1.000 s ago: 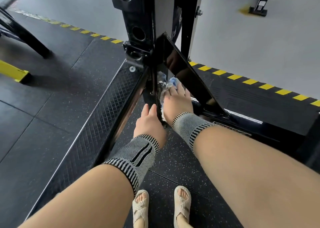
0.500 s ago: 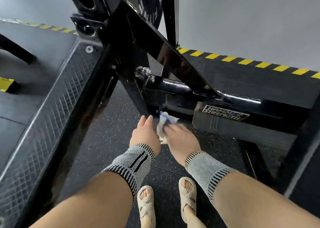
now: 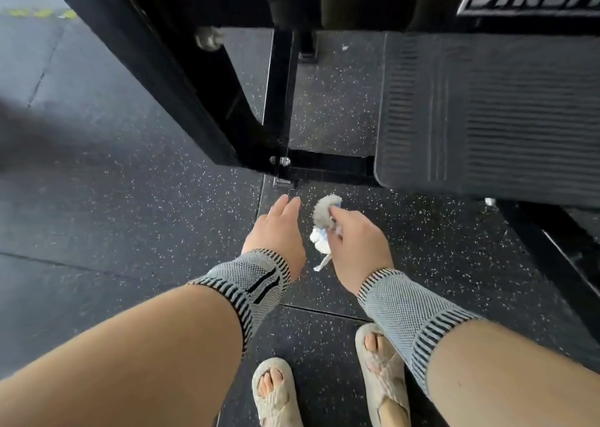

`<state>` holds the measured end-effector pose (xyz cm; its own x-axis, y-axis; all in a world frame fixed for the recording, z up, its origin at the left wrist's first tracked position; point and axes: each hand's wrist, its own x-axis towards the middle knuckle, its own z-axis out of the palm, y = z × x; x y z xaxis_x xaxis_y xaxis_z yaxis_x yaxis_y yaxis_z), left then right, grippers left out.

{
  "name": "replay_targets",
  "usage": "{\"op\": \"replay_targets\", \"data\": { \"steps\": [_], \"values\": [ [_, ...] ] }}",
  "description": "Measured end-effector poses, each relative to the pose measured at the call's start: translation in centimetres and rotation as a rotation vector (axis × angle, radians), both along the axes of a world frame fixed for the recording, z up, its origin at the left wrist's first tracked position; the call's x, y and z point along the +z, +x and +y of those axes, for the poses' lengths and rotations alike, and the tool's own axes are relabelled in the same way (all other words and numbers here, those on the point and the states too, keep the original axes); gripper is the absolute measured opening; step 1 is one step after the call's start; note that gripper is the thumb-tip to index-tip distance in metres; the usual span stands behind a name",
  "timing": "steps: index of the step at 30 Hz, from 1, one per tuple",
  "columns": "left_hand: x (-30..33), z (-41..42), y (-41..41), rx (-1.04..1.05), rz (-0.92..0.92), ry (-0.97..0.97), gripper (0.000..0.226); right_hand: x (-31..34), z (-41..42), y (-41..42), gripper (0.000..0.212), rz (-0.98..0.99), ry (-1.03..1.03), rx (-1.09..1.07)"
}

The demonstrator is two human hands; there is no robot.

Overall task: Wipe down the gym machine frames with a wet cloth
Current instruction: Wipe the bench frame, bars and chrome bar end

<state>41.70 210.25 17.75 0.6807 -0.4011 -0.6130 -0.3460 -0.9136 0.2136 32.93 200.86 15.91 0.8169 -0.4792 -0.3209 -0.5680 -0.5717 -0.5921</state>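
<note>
Speckled floor [image 3: 130, 199], cloth [image 3: 323, 218] in right hand [image 3: 357, 241]

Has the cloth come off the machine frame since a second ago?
Yes. The cloth, gripped in the right hand, has pulled back toward the person, off the frame, now over the floor.
</note>
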Motion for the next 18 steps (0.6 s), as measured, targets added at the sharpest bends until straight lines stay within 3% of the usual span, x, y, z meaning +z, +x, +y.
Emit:
{"op": "replay_targets", "data": {
  "steps": [4,10,15,18],
  "values": [
    [-5.1,0.2,2.2,-0.094,-0.098,-0.008,0.085,-5.5,-1.0,3.6,0.024,-0.065,-0.052,-0.036],
    [-11.7,0.7,6.1,-0.185,-0.193,0.005,0.085,-13.5,-3.0,10.5,0.016,-0.139,-0.395,0.104],
    [-14.6,1.6,8.7,-0.306,-0.204,-0.038,0.088,-17.0,-3.2,16.4,0.048,0.055,-0.527,0.218],
    [-15.3,2.1,9.7,-0.367,-0.225,-0.058,0.087,-17.8,-2.9,16.8,0.051,0.113,-0.577,0.233]
  ]
}}
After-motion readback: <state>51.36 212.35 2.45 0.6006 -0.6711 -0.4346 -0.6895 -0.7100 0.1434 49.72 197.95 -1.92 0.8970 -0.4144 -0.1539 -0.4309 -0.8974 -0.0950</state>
